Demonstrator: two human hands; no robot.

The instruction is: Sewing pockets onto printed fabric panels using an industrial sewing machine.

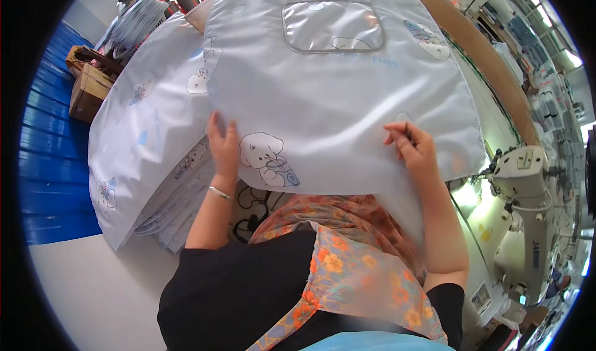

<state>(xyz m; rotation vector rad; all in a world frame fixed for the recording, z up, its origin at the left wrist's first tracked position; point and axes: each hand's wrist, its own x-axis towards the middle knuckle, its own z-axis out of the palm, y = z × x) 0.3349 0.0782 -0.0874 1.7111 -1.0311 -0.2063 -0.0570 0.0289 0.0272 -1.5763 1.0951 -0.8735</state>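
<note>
Left grip (225, 151): fingers loosely spread at the cloth's (323, 103) left edge, clasping nothing visible.
Right grip (416, 150): fingers curled over the cloth; whether anything is pinched cannot be told.
Cloth: beneath and beyond both grips.
Machine (521, 165): right of the right grip, beside the cloth's corner.
Snag: a rightward drag might catch that corner on the machine.

this is a sewing workshop, shown by the pale sewing machine (524, 165) at right, the printed white sheet (323, 103) and the stacked fabric (177, 205) at left.
</note>
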